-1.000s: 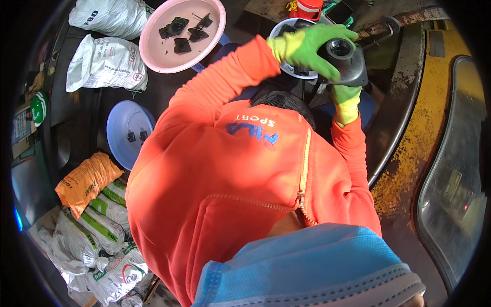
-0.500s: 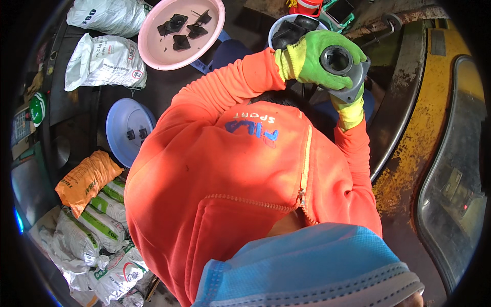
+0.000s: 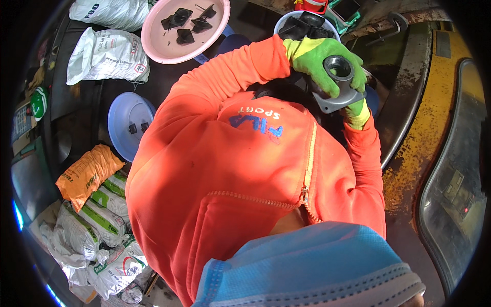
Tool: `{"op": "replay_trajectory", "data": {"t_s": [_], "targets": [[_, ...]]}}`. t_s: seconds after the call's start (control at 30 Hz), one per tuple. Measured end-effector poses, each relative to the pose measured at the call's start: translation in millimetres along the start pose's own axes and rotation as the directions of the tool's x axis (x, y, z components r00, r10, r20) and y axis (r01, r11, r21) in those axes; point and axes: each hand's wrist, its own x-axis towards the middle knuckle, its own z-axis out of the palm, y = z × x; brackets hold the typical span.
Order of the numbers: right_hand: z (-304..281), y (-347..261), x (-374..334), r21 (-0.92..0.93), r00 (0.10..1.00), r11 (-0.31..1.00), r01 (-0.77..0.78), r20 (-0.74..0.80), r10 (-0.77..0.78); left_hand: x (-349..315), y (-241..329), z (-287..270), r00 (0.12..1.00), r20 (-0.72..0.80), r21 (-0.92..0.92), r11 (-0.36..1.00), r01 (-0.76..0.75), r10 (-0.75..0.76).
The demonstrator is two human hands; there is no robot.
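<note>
Between my gloved hands is a black moulded part with a flat, cornered flange and a round collar around an open hole. My left hand, in a green and yellow glove, wraps over its top, with fingers bent around the collar. From the right, my right hand reaches beneath the flange and appears to grip it; the part hides most of that hand. Just beyond my left hand, a pale blue basin holds several similar black parts.
A pink basin with several black pieces lies at the far left. Below it, a blue basin holds small black bits. White sacks and an orange sack line the left side. A rusty yellow machine stands close on my right.
The black part has moved slightly nearer to me and turned, so its flange now points towards my body. Both hands have shifted with it, still holding on.
</note>
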Motion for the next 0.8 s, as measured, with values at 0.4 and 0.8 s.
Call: {"op": "replay_trajectory", "data": {"t_s": [0.4,0.8], "targets": [[7.0,12.9,17.7,0.247,0.918,0.969,-0.026,-0.378,0.121,7.2,11.4,-30.1,0.95,-0.261,0.617,0.786,0.031,0.168],[6.1,0.5,19.5,0.056,0.947,0.994,-0.093,-0.304,0.106,-0.4,0.3,7.3,0.85,-0.441,0.509,0.861,-0.026,0.287]]}}
